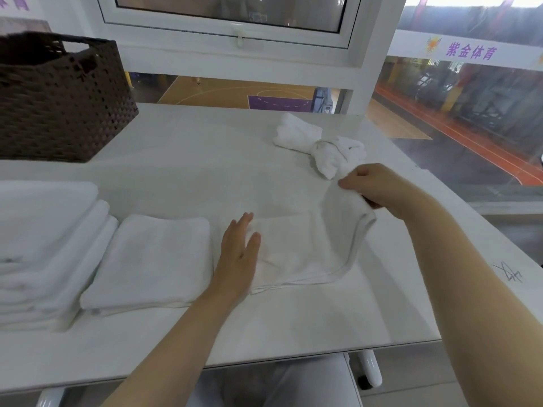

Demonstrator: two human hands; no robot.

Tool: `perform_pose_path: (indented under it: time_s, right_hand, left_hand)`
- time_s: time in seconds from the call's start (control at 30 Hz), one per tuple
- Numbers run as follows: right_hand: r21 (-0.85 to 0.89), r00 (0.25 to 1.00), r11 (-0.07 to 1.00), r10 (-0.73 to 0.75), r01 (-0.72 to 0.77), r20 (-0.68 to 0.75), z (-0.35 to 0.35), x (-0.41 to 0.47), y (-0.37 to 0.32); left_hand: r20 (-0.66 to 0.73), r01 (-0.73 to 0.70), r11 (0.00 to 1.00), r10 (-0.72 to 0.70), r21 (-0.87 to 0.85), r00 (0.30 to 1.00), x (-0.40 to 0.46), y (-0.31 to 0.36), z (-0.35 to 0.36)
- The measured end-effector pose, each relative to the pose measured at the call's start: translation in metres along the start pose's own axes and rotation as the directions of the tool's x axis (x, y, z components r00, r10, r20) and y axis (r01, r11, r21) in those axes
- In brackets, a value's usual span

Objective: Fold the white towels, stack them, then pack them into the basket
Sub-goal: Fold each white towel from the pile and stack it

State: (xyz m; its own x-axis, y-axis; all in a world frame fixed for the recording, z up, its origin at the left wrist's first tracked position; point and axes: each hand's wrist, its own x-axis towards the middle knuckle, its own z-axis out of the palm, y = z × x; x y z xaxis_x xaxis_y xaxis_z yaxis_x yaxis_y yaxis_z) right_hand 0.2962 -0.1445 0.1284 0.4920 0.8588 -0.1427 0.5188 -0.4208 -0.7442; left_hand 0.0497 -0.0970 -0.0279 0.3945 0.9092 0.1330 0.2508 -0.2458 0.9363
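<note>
A white towel (305, 254) lies partly folded in the middle of the white table (191, 171). My left hand (239, 254) presses flat on its left edge with straight fingers. My right hand (373, 189) pinches the towel's right edge and lifts it off the table. A folded towel (150, 259) lies just left of my left hand. A stack of folded towels (44, 254) sits at the far left. Crumpled unfolded towels (320, 145) lie at the back right. The dark brown woven basket (58, 98) stands at the back left.
A window frame (229, 30) rises behind the table. The table's right edge (484, 230) runs along a glass pane over a sports hall. A pen scribble (511, 274) marks the table by my right forearm.
</note>
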Motion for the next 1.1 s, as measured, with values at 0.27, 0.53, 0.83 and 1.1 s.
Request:
perform_pose_path:
  time_s: [0.27,0.53,0.83,1.1]
  right_hand:
    - [-0.34,0.972,0.914,-0.179,0.222,0.153,0.1,-0.026,-0.065]
    - [-0.45,0.946,0.843,-0.19,0.294,0.263,0.173,-0.037,-0.06]
    - [-0.223,0.937,0.942,-0.177,0.249,0.301,0.179,-0.035,-0.036]
    - [0.232,0.908,0.949,-0.279,0.212,0.311,0.15,-0.024,-0.015]
  left_hand:
    - [-0.048,0.1,0.918,-0.128,-0.383,0.991,0.002,0.002,0.0]
    - [0.066,0.236,0.789,-0.242,-0.568,0.968,0.015,-0.016,-0.003]
    - [-0.061,0.131,0.826,-0.195,-0.548,0.979,0.003,0.009,-0.005]
    - [-0.142,-0.001,0.968,-0.035,-0.251,0.989,0.002,0.004,-0.006]
